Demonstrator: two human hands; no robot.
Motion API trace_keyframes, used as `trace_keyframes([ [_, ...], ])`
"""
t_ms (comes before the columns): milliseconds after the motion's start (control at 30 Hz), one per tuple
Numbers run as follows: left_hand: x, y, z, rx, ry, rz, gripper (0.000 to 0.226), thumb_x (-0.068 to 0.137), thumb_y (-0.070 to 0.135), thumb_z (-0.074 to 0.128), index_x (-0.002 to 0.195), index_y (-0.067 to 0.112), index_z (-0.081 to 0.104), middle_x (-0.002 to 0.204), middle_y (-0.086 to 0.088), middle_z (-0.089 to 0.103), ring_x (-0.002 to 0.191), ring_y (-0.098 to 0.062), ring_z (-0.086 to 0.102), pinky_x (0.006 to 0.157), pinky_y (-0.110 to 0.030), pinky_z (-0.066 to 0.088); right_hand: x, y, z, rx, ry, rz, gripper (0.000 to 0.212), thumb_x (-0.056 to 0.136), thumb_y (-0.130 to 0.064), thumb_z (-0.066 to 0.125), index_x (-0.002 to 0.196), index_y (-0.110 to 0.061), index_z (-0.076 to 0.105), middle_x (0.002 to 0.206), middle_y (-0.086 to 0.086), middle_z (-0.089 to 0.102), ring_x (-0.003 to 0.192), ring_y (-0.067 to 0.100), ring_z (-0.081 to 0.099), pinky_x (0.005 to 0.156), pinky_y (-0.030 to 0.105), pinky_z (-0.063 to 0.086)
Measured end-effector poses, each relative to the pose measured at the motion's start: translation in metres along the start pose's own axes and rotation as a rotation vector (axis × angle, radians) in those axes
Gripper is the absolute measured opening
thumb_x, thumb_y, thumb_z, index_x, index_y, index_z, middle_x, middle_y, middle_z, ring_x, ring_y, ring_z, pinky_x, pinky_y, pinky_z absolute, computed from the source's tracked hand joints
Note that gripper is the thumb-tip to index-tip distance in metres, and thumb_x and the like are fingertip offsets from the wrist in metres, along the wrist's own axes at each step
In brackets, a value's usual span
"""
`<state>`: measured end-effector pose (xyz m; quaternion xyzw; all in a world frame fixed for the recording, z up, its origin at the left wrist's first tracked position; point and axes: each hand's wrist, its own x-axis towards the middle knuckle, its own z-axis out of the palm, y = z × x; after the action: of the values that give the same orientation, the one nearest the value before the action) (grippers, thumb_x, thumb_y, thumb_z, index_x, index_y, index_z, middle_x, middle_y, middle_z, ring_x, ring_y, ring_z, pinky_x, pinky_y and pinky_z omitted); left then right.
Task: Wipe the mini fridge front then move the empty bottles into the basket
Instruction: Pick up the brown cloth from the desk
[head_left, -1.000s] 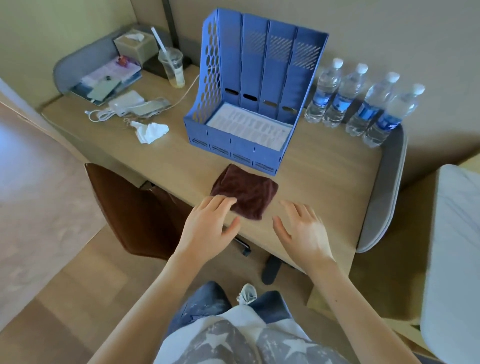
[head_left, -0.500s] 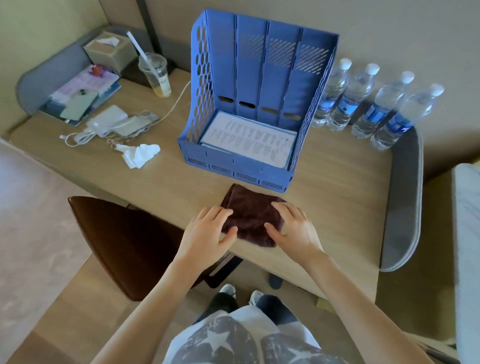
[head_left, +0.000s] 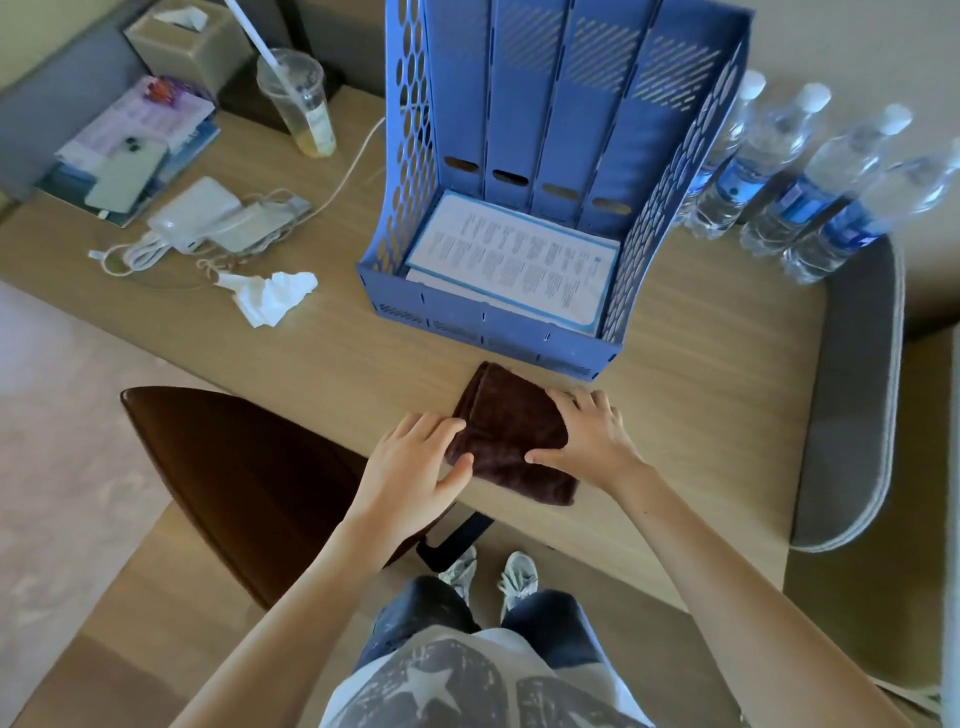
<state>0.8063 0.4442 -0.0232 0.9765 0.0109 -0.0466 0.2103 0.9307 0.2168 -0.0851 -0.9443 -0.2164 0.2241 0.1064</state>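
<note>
Both hands have closed in on the cloth since a moment ago, when they hung short of it, and the person has stepped nearer to the counter. The left hand now lies at the near left edge of the folded brown cloth, its fingers loosely together and the thumb on the fabric; the right hand covers the right side, fingers slightly spread and flat, not pinching anything yet. The cloth looks soft, light and limp, so I would expect it to sag and unfold unless taken by the folded edge or scooped whole. Just beyond stands the blue file rack with papers in it. Farther right, four clear bottles stand in a row; thin plastic, probably light and easy to tip, best grasped round the middle. No fridge or basket is in view.
</note>
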Motion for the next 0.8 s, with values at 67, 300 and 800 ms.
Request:
trace_keyframes([
  [67, 0.002, 0.000, 0.000, 0.000, -0.010, 0.001, 0.045, 0.092, 0.039, 0.049, 0.124, 0.012, 0.064, 0.118, 0.001, 0.066, 0.108, -0.022, 0.059, 0.085, -0.035, 0.049, -0.003, -0.002, 0.000, 0.137, -0.048, 0.049, 0.094, 0.071, -0.065, 0.074, 0.149, -0.029, 0.035, 0.138, 0.006, 0.044, 0.126, 0.031, 0.045, 0.102, 0.044, 0.042],
  [300, 0.003, -0.002, 0.000, 0.007, -0.007, 0.003, 0.036, 0.093, 0.034, 0.058, 0.122, 0.013, 0.065, 0.116, 0.002, 0.065, 0.106, -0.021, 0.059, 0.083, -0.034, 0.048, -0.020, -0.004, 0.005, 0.505, -0.014, 0.012, 0.080, 0.072, -0.041, 0.084, 0.134, -0.058, 0.036, 0.124, -0.006, 0.061, 0.106, 0.020, 0.061, 0.090, 0.039, 0.053],
  [800, -0.001, 0.015, -0.020, -0.046, 0.080, 0.110, 0.034, 0.093, 0.034, 0.055, 0.114, 0.010, 0.067, 0.110, 0.001, 0.067, 0.101, -0.025, 0.061, 0.077, -0.035, 0.051, -0.087, -0.041, -0.008, 0.883, 0.364, 0.077, 0.042, 0.075, -0.024, 0.087, 0.110, -0.038, 0.068, 0.100, -0.022, 0.069, 0.094, -0.001, 0.065, 0.080, 0.012, 0.049],
])
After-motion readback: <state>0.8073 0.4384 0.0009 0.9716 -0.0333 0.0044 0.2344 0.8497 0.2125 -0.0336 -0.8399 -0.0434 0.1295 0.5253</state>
